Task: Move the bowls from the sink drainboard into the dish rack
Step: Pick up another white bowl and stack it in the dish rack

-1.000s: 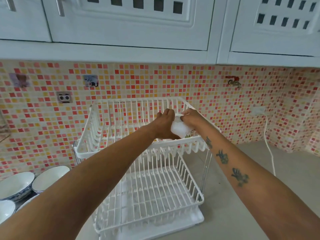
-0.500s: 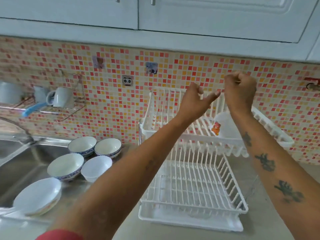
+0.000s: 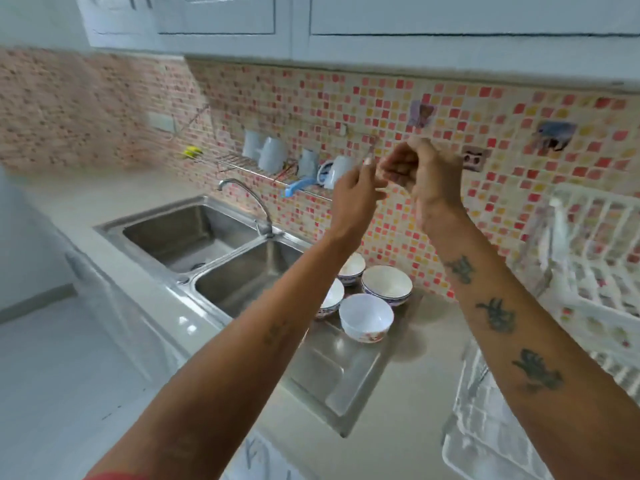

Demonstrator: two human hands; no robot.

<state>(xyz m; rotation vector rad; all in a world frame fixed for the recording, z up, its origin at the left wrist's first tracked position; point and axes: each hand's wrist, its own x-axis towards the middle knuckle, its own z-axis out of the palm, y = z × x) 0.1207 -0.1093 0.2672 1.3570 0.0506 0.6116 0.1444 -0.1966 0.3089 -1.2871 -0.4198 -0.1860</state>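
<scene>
Several bowls stand on the steel drainboard (image 3: 341,382) right of the sink. A plain white bowl (image 3: 366,317) is nearest, a blue-rimmed bowl (image 3: 387,285) sits behind it, and two more bowls (image 3: 352,268) are partly hidden by my left forearm. The white two-tier dish rack (image 3: 588,282) stands at the right edge, blurred. My left hand (image 3: 355,194) and my right hand (image 3: 420,171) are raised together in front of the tiled wall, above the bowls, fingers loosely curled and holding nothing.
A double steel sink (image 3: 207,251) with a curved tap (image 3: 249,202) lies to the left. A wall rack (image 3: 277,168) holds mugs and a blue brush. Wall cabinets hang overhead. Grey countertop (image 3: 426,393) runs between drainboard and dish rack.
A bowl was left in the rack's upper tier and both hands came away empty. The view has swung left, bringing the sink into sight, and my hands have followed it toward the drainboard.
</scene>
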